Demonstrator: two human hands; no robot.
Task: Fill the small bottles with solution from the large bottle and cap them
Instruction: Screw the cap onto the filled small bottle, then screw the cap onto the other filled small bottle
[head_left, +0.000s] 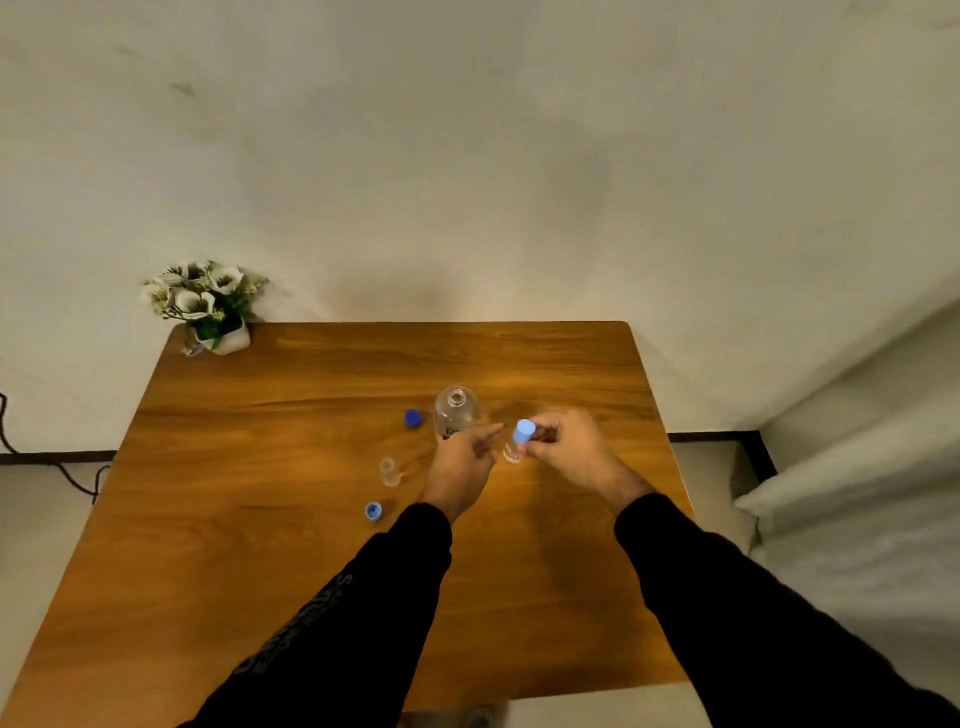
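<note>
**One small bottle being capped, one still open**

At the far left corner of the counter (311, 597) stands a pot of flowers (208, 306), apart from the work. Nearer, a light blue cap (373, 511) lies loose, and just beyond it an uncapped small bottle (389, 472) stands upright; whether it holds any solution is too faint to tell. Further back a dark blue cap (413, 418) lies beside the large bottle (455, 413), which stands open.

The left hand (462, 467) reaches toward the centre with its fingers fairly straight and holds nothing that shows. The right hand (569, 449) pinches a second small bottle (513, 453) near its top, a pale blue cap (524, 431) already on its neck; the two hands sit close together.

By my reading, one bottle is at the capping stage. The open small bottle still needs its cap, perhaps filling too, and the large bottle needs closing.
</note>
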